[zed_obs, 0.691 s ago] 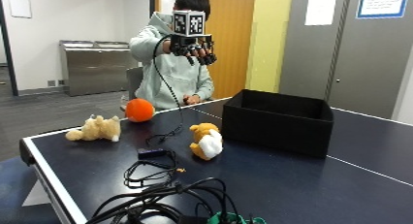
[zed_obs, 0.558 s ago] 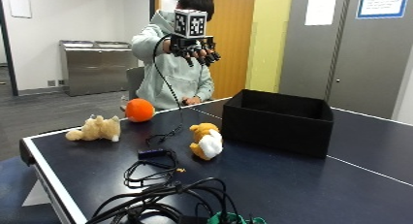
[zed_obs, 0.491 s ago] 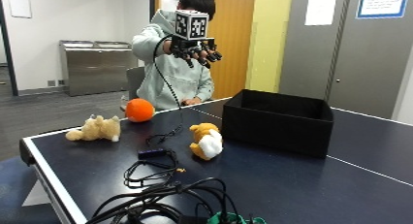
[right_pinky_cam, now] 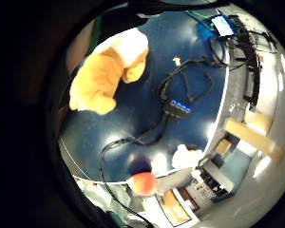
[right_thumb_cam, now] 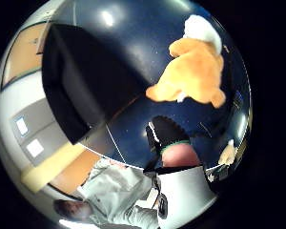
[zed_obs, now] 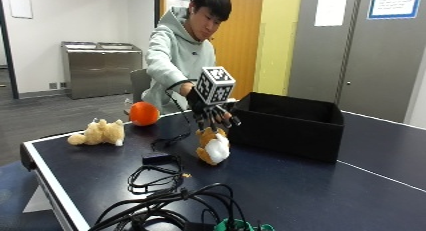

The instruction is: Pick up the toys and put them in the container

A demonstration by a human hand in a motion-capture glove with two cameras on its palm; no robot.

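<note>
My gloved right hand (zed_obs: 213,115) hovers just above an orange and white plush toy (zed_obs: 213,146) on the dark blue table (zed_obs: 319,191), fingers spread downward and holding nothing. The plush fills much of both palm views (right_pinky_cam: 99,78) (right_thumb_cam: 193,71), with my gloved thumb (right_thumb_cam: 164,134) near it. The black container (zed_obs: 287,124) (right_thumb_cam: 81,81) stands open right beside the plush. An orange ball (zed_obs: 144,113) (right_pinky_cam: 143,183) and a tan plush toy (zed_obs: 100,132) (right_pinky_cam: 187,156) lie farther along the table near its far corner.
A black cable with a small hub (zed_obs: 158,158) (right_pinky_cam: 178,107) lies in front of the plush. A larger tangle of cables (zed_obs: 173,211) sits at the table's near edge. The person sits behind the table in a pale hoodie (zed_obs: 176,58).
My hand has dropped from head height in front of the person to just over the orange and white plush. The toys and the container have not moved.
</note>
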